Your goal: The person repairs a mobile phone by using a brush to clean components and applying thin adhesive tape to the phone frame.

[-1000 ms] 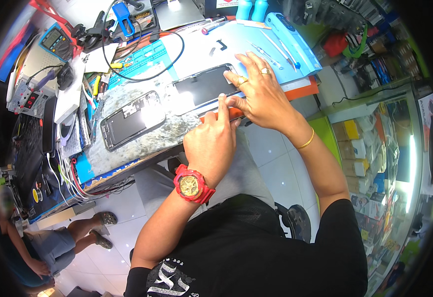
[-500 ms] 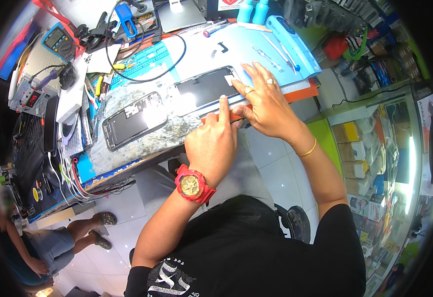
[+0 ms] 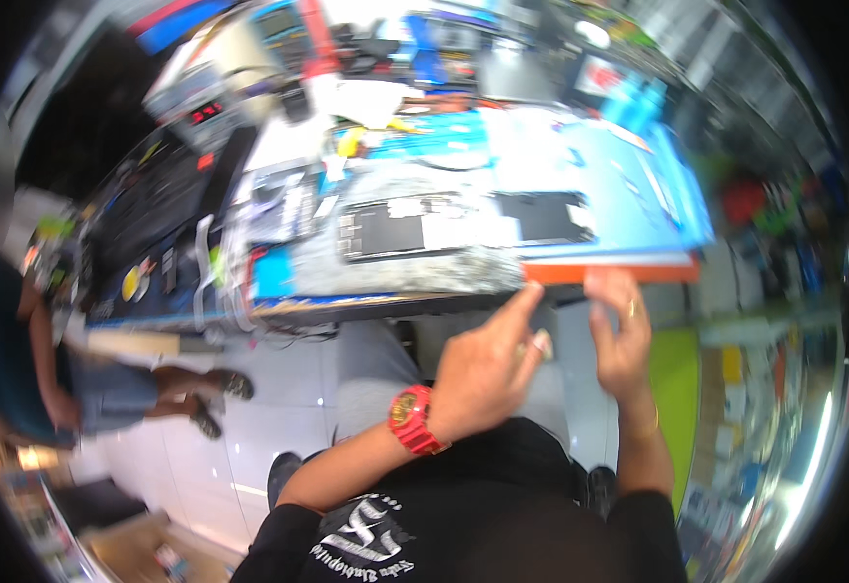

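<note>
The black phone panel (image 3: 544, 218) is lying just in from the tabletop's (image 3: 415, 277) near edge, toward its right corner, its long axis running roughly parallel to that edge; both hands are sitting nearer the wearer, about equally close. The left hand (image 3: 488, 364) is pointing its index finger toward the orange strip's (image 3: 562, 273) left end, its grip unclear through blur; the right hand (image 3: 622, 330) is spreading open, fingertips overlapping the strip below the panel's right end

left hand (image 3: 488, 377) slants forward-right, right hand (image 3: 623, 342) points forward, both apart
</note>
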`<state>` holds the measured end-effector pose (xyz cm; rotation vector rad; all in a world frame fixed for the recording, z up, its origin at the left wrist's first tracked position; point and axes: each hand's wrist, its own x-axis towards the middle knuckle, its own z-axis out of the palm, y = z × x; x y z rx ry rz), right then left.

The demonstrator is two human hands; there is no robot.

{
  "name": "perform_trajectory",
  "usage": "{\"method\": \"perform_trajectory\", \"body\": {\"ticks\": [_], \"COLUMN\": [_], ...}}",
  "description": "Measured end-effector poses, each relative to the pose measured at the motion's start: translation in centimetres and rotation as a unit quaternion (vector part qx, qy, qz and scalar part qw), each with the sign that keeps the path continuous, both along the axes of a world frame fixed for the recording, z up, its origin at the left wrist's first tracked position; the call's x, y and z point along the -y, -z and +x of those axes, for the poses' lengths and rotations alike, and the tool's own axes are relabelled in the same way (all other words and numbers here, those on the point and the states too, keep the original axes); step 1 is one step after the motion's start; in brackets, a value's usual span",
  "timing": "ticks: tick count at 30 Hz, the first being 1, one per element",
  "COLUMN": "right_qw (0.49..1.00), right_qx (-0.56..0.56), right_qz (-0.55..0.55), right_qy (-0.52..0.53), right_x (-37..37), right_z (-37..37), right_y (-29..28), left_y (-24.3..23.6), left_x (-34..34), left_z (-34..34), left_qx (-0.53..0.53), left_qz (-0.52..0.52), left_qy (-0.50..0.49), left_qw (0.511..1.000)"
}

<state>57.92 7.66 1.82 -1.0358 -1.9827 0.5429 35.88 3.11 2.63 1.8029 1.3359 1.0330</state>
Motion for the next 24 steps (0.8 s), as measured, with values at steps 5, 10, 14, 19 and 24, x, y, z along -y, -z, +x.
{"method": "perform_trajectory", "body": {"ticks": [5,10,14,19,24], "right_qw": [0.910,0.833,0.888,0.967,0.979], "right_qx": [-0.155,-0.134,-0.015,0.034,0.022], "right_qz": [-0.325,-0.418,-0.285,-0.076,0.075], "right_qy": [-0.203,-0.336,-0.359,-0.240,-0.187], "right_x": [6.3,6.4,6.4,7.6,2.0], "right_z": [-4.8,-6.4,-9.7,-12.6,-15.6], "right_y": [1.9,2.2,0.2,-3.2,-6.3], "left_y": [1.0,1.2,1.8,-5.0,-11.1], "left_x": [5.0,8.5,10.5,9.3,1.2], "left_z": [-4.3,-8.5,-12.5,-20.3,-31.2], "left_qx": [0.205,0.212,-0.060,-0.095,-0.125], "left_qz": [-0.133,-0.166,-0.004,0.088,0.216], "left_qy": [0.073,0.086,0.148,-0.021,-0.216], "left_qw": [0.967,0.959,0.987,0.991,0.944]}}
